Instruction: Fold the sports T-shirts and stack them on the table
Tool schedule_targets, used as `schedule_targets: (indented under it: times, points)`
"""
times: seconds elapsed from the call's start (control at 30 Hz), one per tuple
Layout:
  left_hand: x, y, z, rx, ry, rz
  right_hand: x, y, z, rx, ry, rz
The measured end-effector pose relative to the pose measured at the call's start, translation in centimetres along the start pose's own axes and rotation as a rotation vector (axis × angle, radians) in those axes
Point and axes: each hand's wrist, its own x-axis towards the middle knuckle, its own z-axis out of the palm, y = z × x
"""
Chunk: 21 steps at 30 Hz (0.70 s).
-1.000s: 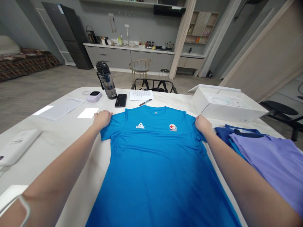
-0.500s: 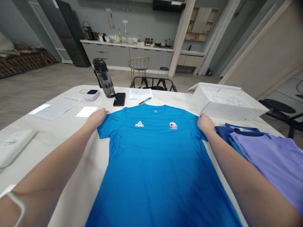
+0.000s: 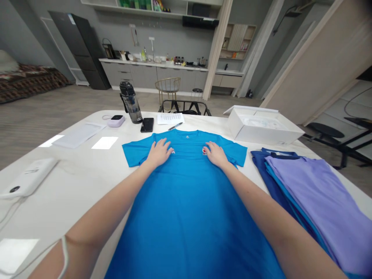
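Note:
A blue T-shirt lies spread out on the white table, its collar at the far side and both short sleeves out to the sides. My left hand rests on the left chest of the shirt with its fingers spread, partly over the white logo. On the right chest, my right hand lies flat with fingers apart, touching the edge of the red and white badge. Neither hand holds anything.
Folded clothes, purple on top, lie at the right, below an open white box. Beyond the shirt are a bottle, a phone, a pen and paper. A white power bank with a cable lies left.
Both hands have let go of the sleeves and moved inward onto the chest of the shirt. The sleeves now lie flatter and farther out. The camera view has shifted a little.

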Motion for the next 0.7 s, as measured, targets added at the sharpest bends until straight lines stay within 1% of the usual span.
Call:
schedule_targets:
  times: [0.07,0.1,0.13,0.2,0.27,0.53,0.7]
  points:
    - [-1.6,3.2,1.0,-0.044,-0.094,0.029,-2.2,-2.1,0.8,-0.021,-0.07,-0.048]
    - [-2.5,4.5,1.4,-0.056,-0.131,0.032,-3.4,-2.9,1.1,-0.037,-0.089,-0.064]
    - [-3.5,5.5,1.6,-0.065,-0.158,0.037,-4.6,-3.5,1.4,-0.049,-0.107,-0.071]
    - [-5.4,6.8,1.8,-0.074,-0.175,0.04,-6.9,-4.3,1.5,-0.059,-0.131,-0.072]
    - [-7.3,7.5,1.6,-0.078,-0.168,0.039,-9.1,-4.5,1.4,-0.061,-0.15,-0.069]
    - [-14.3,9.1,0.8,-0.075,-0.114,0.06,-16.8,-4.8,-0.4,-0.062,-0.163,-0.065]
    - [-19.2,10.6,-0.7,-0.059,-0.041,0.168,-21.4,-5.4,-0.9,-0.056,-0.125,-0.179]
